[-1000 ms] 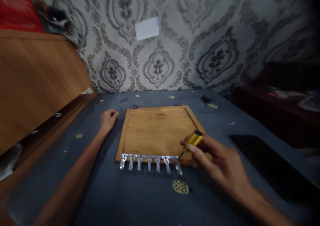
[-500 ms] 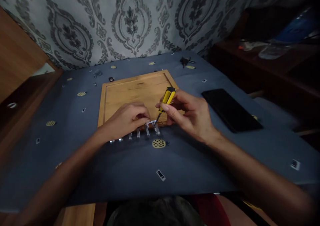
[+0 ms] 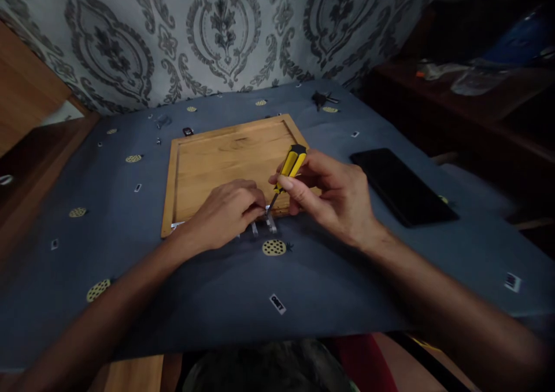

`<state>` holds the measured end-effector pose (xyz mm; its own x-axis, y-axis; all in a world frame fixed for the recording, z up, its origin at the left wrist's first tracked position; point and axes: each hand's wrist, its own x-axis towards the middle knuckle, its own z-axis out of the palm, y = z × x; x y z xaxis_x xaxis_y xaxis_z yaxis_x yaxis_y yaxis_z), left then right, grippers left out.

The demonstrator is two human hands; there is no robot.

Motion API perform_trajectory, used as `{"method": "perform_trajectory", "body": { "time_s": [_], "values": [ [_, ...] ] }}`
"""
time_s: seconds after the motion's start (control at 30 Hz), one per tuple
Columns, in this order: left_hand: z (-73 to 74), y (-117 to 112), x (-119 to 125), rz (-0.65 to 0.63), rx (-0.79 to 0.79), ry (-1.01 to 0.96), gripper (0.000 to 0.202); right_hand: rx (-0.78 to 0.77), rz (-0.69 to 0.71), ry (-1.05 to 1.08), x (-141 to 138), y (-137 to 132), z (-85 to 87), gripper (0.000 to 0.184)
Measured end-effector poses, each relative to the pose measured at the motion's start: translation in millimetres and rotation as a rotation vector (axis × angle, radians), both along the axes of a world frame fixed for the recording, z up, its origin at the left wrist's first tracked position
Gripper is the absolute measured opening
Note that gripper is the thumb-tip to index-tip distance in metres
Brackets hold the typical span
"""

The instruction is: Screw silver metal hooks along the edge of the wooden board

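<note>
My right hand (image 3: 332, 195) grips a yellow and black screwdriver (image 3: 291, 166) between thumb and fingers, its shaft slanting down to the left. The screwdriver's tip meets a shiny metal hook strip (image 3: 271, 223) along the near edge of a wooden board (image 3: 229, 155). My left hand (image 3: 232, 213) lies over the strip, thumb and fingertips pinched at it just left of the tip. Hooks hang off the board's near side; several are hidden behind my left hand. Whether a screw sits under the tip is too small to tell.
A black phone or tablet (image 3: 403, 187) lies right of the board. Behind it are a dark bunch of keys (image 3: 323, 100) and a small dark object (image 3: 188, 132). A patterned curtain (image 3: 223, 28) hangs at the back; dark furniture (image 3: 468, 103) stands at the right.
My left fingertips have shifted right, closer to the screwdriver tip, and the hand now covers more hooks. The strip's left end has come into view. The screwdriver stays almost in place.
</note>
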<state>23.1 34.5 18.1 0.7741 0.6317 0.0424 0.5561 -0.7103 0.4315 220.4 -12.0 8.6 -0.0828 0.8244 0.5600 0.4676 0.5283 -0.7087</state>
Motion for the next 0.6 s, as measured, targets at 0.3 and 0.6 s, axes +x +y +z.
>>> {"method": "perform_trajectory", "body": {
  "time_s": [0.3,0.6],
  "values": [
    [2.5,1.0,2.5,-0.067,0.042,0.076,0.013,0.002,-0.010,0.003,-0.8,-0.9,-0.4,0.035],
    [-3.5,4.3,4.1,-0.083,0.081,0.077,0.015,-0.045,-0.023,0.005,-0.9,-2.6,1.1,0.037]
  ]
}}
